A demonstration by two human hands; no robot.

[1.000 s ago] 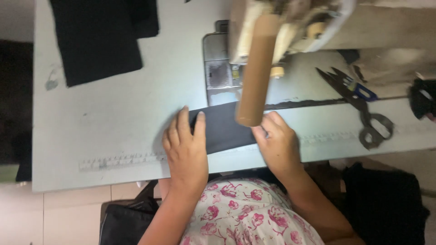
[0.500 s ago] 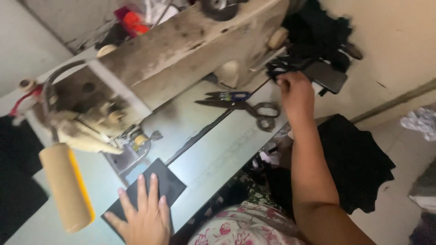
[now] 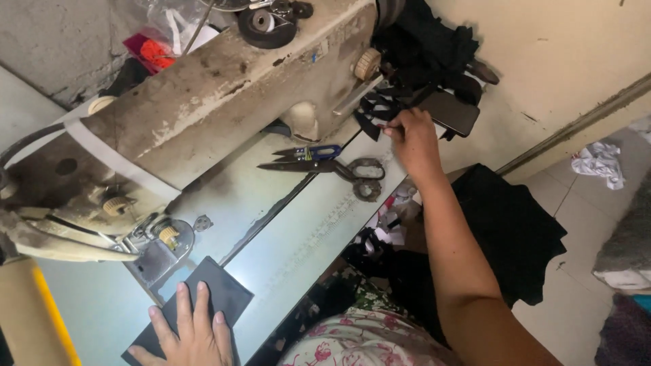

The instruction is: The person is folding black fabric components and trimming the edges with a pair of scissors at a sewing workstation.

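Fingers of our left hand lay spread and flat, pressing the dark fabric piece onto the table just in front of the sewing machine, gripping nothing. Beyond that piece, beside the machine's body, lay the large black scissors with small blue-handled snips touching them. Farther along, at the machine's handwheel end, our right hand had its fingertips pinched on black fabric strips, next to a dark phone. Past those sat a heap of black cloth.
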